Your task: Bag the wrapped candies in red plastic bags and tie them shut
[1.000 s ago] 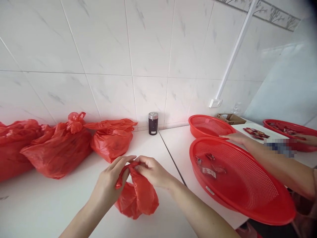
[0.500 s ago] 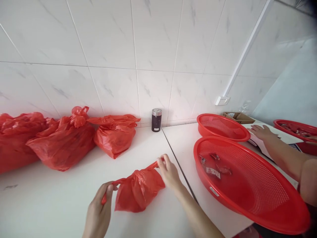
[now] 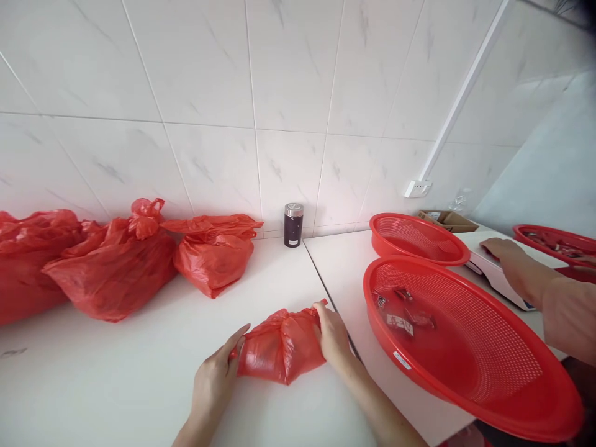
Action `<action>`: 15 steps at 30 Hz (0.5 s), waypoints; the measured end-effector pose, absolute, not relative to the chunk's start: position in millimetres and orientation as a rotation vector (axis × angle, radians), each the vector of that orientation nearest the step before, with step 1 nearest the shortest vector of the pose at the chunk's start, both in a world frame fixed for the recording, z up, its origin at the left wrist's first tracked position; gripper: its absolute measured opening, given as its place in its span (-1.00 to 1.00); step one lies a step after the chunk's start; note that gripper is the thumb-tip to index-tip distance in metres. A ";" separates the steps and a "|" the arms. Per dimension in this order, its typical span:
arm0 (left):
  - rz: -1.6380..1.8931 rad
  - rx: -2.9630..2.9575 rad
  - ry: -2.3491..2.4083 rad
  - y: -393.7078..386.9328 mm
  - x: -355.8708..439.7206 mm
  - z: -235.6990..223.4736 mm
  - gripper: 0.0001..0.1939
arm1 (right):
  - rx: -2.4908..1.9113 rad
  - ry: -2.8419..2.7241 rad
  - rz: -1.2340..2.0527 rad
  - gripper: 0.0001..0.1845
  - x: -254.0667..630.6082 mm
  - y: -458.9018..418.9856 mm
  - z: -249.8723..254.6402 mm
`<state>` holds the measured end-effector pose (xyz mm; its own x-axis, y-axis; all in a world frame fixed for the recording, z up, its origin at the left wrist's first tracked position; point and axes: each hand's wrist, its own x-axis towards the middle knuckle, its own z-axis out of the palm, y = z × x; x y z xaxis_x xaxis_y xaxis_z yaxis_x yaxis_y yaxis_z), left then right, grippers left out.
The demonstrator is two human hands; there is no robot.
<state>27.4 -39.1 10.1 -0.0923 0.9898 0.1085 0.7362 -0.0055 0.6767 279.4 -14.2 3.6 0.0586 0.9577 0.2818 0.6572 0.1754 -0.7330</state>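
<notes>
A small red plastic bag (image 3: 282, 347) with something bulky inside lies on the white table in front of me. My left hand (image 3: 215, 375) is closed at its left end, thumb and fingers pinching a bit of red film. At the other end my right hand (image 3: 333, 332) grips the bag's right corner, and a red tip pokes out above the fingers. The bag's contents show only as dim shapes through the film.
Several filled red bags (image 3: 214, 257) stand along the wall at left. A dark flask (image 3: 293, 225) is at the wall. To the right are a large red basket (image 3: 465, 347) holding a few packets, a smaller basket (image 3: 419, 239), a white scale (image 3: 496, 279) and another person's arm (image 3: 531, 279).
Both hands have shifted rightward with the bag; it now lies flatter and wider, its twisted ends less stretched out. The other person's hand has moved right over the scale.
</notes>
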 end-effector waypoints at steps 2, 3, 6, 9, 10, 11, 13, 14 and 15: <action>0.879 1.796 1.913 -38.4 35.5 11.3 -0.61 | -1.546 -1.701 0.459 -0.79 279.5 -15.6 5.0; 0.932 1.803 1.886 -37.4 41.2 12.1 -0.61 | -1.537 -1.710 0.450 -0.80 276.5 -16.7 6.5; 0.993 1.795 1.725 -31.6 59.2 13.4 -0.63 | -1.555 -1.682 0.459 -0.78 262.2 -20.3 14.5; 0.920 1.725 1.661 -24.7 70.0 13.8 -0.66 | -1.616 -1.690 0.478 -0.59 251.1 -22.7 22.4; 0.912 1.701 1.655 -22.9 70.8 14.5 -0.66 | -1.635 -1.725 0.458 -0.58 249.9 -22.6 23.4; 0.913 1.676 1.657 -21.6 70.1 15.7 -0.65 | -1.650 -1.765 0.427 -0.61 250.1 -21.9 23.4; 0.924 1.630 1.680 -20.1 64.6 19.3 -0.60 | -1.679 -1.813 0.378 -0.71 254.8 -19.0 20.5; 0.929 1.610 1.697 -19.8 60.4 21.6 -0.57 | -1.694 -1.819 0.366 -0.72 258.6 -17.0 18.0; 0.936 1.591 1.718 -19.6 55.7 24.0 -0.54 | -1.708 -1.816 0.360 -0.69 263.1 -14.7 15.1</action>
<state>55.7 -19.6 24.0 -0.0918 0.9954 0.0287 0.5642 0.0282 0.8251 263.1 -14.7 15.1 0.0210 0.9694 0.2446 0.8025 0.1296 -0.5824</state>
